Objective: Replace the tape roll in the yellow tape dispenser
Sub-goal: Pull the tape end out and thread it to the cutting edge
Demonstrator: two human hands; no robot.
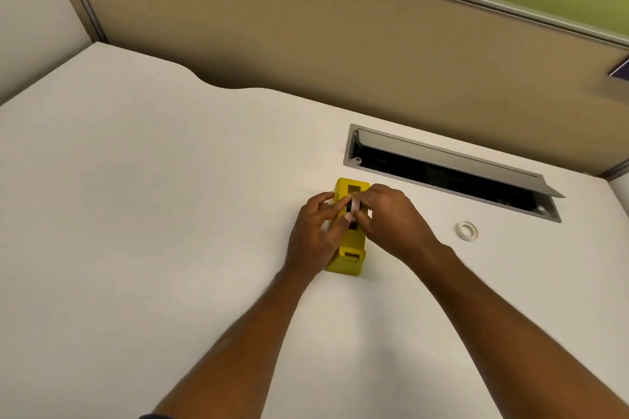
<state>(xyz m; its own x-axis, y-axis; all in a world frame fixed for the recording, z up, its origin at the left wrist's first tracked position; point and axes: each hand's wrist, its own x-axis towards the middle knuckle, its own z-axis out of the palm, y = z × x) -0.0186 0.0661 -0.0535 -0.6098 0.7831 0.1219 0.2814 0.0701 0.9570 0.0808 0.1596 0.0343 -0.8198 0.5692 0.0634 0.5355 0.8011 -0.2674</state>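
**Both hands at the dispenser, roll over the slot**

Yellow tape dispenser (349, 248) stands on the white desk (136, 214), near the middle, long axis pointing away from the person. Just beyond it: an open grey cable tray (442, 173) sunk into the desk.

Left hand (315, 235) grips the dispenser's left side, fingers curled across its top. Right hand (391, 218) pinches a pale tape roll (355, 206) on edge, directly over the dark slot in the dispenser's top. Whether the roll is seated in the slot: cannot tell, fingers hide the lower part.

Second tape roll (467, 231), white, lies flat on the desk right of the hands, well apart from the dispenser, near the tray's front edge.
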